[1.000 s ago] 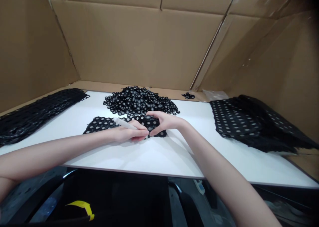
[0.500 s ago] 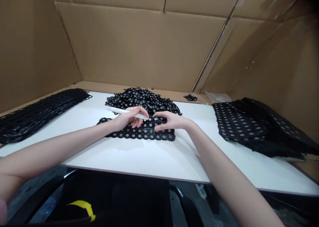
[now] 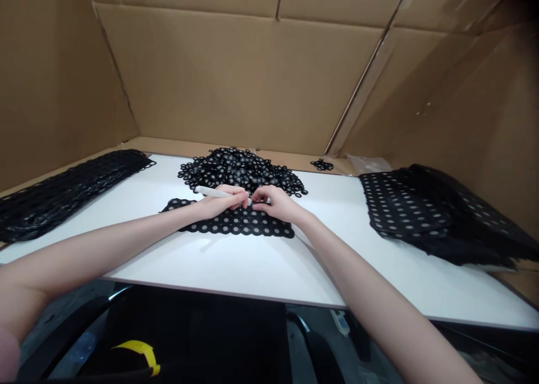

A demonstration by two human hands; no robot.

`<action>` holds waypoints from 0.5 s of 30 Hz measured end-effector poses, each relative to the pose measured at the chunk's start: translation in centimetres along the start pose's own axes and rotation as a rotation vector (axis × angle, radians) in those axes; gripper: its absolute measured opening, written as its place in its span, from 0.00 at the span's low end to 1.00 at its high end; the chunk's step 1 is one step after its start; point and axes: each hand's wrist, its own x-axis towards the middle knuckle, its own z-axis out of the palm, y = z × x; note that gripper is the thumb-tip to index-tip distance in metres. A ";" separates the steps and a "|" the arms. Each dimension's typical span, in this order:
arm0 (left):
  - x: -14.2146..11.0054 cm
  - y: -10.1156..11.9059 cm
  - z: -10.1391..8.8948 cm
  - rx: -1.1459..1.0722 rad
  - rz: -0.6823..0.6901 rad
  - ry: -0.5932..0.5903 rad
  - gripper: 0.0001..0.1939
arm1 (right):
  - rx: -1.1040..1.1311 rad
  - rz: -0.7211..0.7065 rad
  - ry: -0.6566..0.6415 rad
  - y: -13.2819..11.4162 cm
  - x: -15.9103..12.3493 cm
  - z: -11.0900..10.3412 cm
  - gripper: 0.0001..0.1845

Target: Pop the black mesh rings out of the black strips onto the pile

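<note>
A black perforated rubber sheet (image 3: 236, 224) lies flat on the white table (image 3: 252, 263) in front of me. My left hand (image 3: 221, 203) is closed around a white pen-like tool (image 3: 213, 192) and rests on the sheet's far edge. My right hand (image 3: 273, 201) sits right beside it, fingers curled in a pinch at the tool's tip on the sheet; what it pinches is too small to make out. Just behind both hands is a heap of loose black rings (image 3: 240, 169).
A stack of black perforated sheets (image 3: 421, 210) lies on the right and a long black stack (image 3: 63, 190) on the left. A small clump of rings (image 3: 322, 164) sits at the back. Cardboard walls (image 3: 236, 75) enclose the table. A yellow strap (image 3: 137, 350) shows below the table edge.
The sheet was bunched under my hands a second ago and now lies spread flat. My right hand went from flat on the sheet to a pinch beside the tool's tip.
</note>
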 end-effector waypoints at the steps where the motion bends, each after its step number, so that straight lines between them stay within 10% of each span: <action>1: 0.0 -0.1 0.0 0.014 -0.005 0.001 0.20 | 0.016 0.011 0.002 0.0 0.0 0.1 0.04; 15: -0.3 0.3 -0.1 0.008 0.017 -0.003 0.21 | 0.120 0.170 0.024 -0.6 0.1 0.3 0.07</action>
